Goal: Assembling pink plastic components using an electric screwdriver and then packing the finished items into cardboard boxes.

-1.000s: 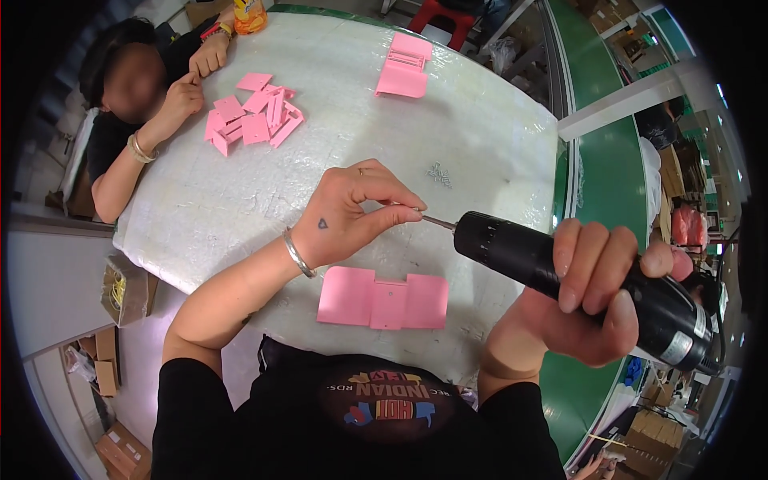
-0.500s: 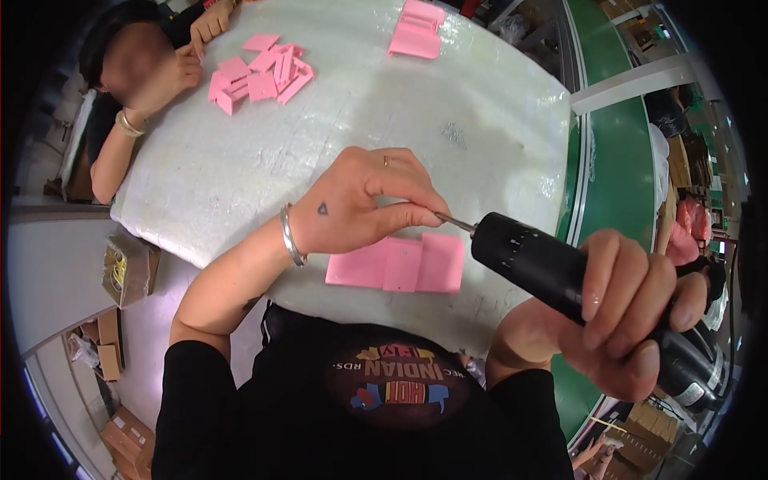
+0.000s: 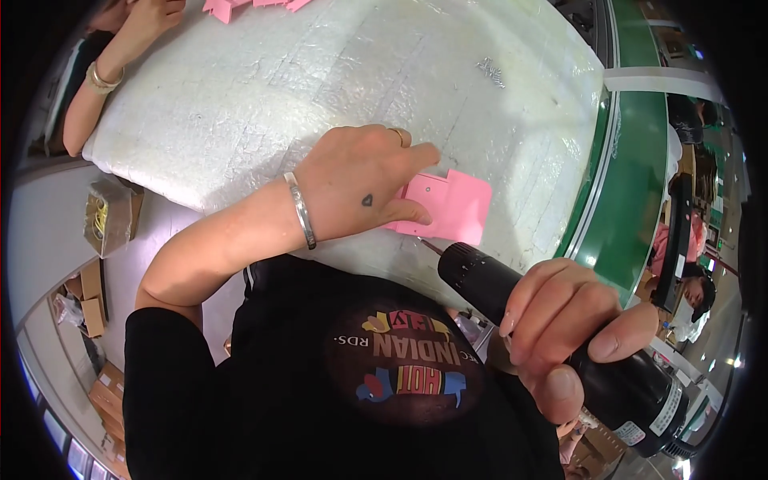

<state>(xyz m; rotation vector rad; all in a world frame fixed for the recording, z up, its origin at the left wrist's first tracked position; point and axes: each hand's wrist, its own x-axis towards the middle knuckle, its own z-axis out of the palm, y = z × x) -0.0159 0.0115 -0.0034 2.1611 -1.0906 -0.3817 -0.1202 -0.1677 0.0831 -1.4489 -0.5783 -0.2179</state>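
In the head view, the left hand [image 3: 364, 184] reaches in from the left, back upward, wrist nearly level, thumb and forefinger parted over the pink panel [image 3: 464, 204], which lies on the near side of the counter [image 3: 240, 120]. The right hand [image 3: 560, 328] wraps its fingers around a black electric screwdriver [image 3: 480, 276], tilted with its bit [image 3: 430, 246] pointing up and left, near the panel's lower edge; whether they touch is unclear. The left hand hides the panel's left part, so I cannot tell whether its curled fingers grip it. More pink parts [image 3: 232, 8] and a co-worker's hand [image 3: 148, 20] are cut off above
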